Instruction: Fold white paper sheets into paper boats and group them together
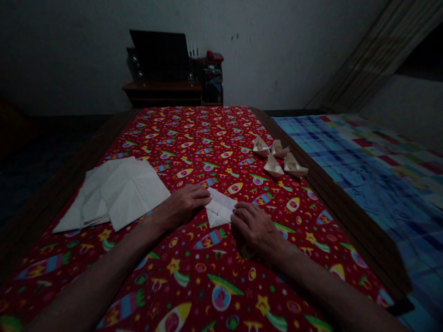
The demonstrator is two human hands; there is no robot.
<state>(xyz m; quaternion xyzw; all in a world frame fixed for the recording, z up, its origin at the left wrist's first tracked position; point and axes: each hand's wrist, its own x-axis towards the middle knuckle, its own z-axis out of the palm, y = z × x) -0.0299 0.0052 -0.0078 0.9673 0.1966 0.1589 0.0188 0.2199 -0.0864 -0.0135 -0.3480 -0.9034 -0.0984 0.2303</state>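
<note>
A small folded sheet of white paper [219, 210] lies on the red patterned cloth between my hands. The fingers of my left hand [187, 200] are closed together at its upper left edge. On its right edge, the curled fingers of my right hand [254, 226] grip the paper, with the thumb hidden. To the left spreads a stack of creased white paper sheets [134, 191]. Several folded paper boats [274, 166] stand in a cluster at the right side of the cloth.
The red cloth [221, 295] covers a table with dark wooden edges [346, 221]. Right of it is a bed with a blue checked sheet [363, 184]. A dark monitor [161, 53] with speakers stands on a small desk [162, 87] by the wall, near a red telephone [215, 56].
</note>
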